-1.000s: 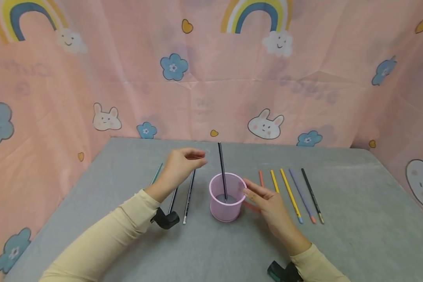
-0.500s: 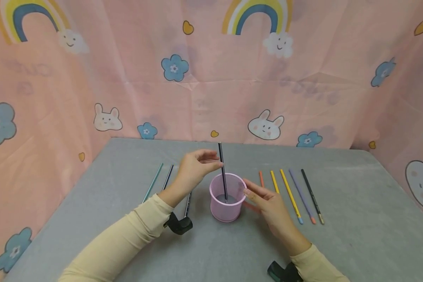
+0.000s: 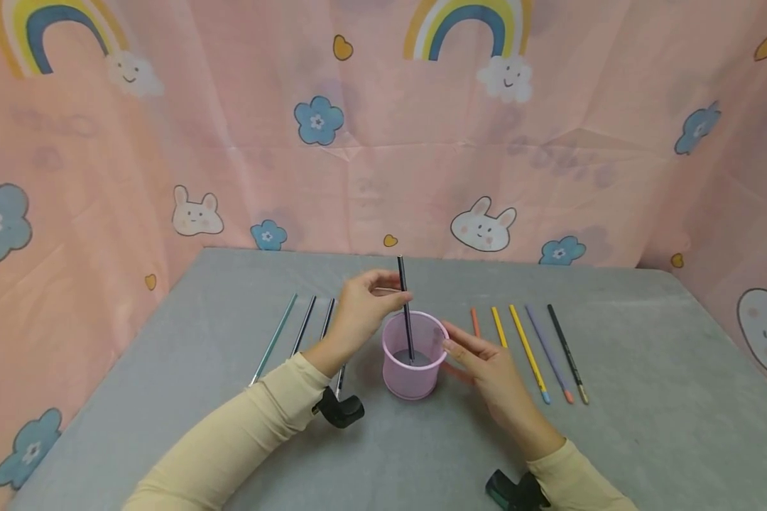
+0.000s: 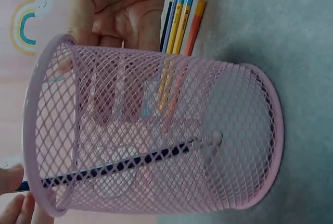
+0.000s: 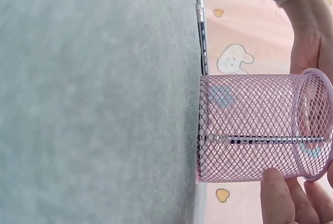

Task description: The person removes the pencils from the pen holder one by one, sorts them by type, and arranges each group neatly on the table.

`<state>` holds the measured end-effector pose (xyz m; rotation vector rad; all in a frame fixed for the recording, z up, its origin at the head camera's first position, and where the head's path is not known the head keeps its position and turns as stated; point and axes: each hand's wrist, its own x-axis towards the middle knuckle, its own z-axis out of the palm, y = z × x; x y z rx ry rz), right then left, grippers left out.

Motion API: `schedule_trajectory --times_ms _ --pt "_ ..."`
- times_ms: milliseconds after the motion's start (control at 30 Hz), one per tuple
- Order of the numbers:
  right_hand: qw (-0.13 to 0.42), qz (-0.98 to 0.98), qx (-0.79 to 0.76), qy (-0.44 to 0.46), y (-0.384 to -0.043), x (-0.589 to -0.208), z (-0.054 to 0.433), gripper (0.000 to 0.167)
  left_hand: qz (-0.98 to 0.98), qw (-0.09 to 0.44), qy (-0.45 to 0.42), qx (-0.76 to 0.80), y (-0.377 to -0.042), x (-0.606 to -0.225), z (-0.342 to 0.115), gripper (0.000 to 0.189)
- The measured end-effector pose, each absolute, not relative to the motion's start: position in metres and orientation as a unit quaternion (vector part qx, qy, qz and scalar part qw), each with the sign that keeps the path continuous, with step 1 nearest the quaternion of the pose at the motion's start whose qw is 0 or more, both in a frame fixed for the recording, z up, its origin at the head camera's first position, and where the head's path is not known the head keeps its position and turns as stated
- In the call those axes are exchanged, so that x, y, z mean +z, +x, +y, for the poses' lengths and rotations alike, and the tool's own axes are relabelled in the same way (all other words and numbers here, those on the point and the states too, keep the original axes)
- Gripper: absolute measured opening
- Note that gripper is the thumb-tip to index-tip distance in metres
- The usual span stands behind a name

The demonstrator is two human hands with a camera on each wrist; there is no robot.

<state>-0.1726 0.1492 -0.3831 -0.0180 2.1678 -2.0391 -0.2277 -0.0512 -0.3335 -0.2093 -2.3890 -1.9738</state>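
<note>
A pink mesh pencil cup (image 3: pixel 411 383) stands upright on the grey table. Inside it leans a dark pencil (image 3: pixel 409 332), its upper end well above the rim and its lower end at the cup's floor in the left wrist view. My left hand (image 3: pixel 361 306) pinches that pencil between thumb and fingers just over the rim. On the cup's right side, my right hand (image 3: pixel 493 372) holds the wall, thumb in front and fingers reaching behind. The right wrist view shows the right thumb (image 5: pixel 276 193) against the mesh.
Left of the cup lie a teal pencil (image 3: pixel 275 339) and several dark pencils (image 3: pixel 303 325), partly covered by the left arm. To the right are an orange pencil (image 3: pixel 475 323), two yellow pencils (image 3: pixel 528 353), a purple pencil (image 3: pixel 548 353) and a black pencil (image 3: pixel 567 355). A pink cloth hangs behind.
My left hand has moved right, from beside the dark pencil to pinching it. Pencils on the left have come into fuller view. The right hand and cup have stayed in place.
</note>
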Motion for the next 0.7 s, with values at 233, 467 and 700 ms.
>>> schedule_trajectory --times_ms 233,467,700 --pt "0.081 0.726 -0.682 -0.003 -0.173 -0.382 0.149 0.05 -0.752 0.019 -0.074 -0.654 -0.226 -0.33 -0.048 0.025" --pt "0.078 0.724 -0.685 -0.014 -0.173 -0.383 0.15 0.05 -0.738 0.045 -0.101 -0.665 -0.221 -0.313 -0.052 0.023" --pt "0.081 0.722 -0.687 -0.02 -0.173 -0.382 0.15 0.051 -0.711 0.087 -0.12 -0.687 -0.218 -0.285 -0.064 0.021"
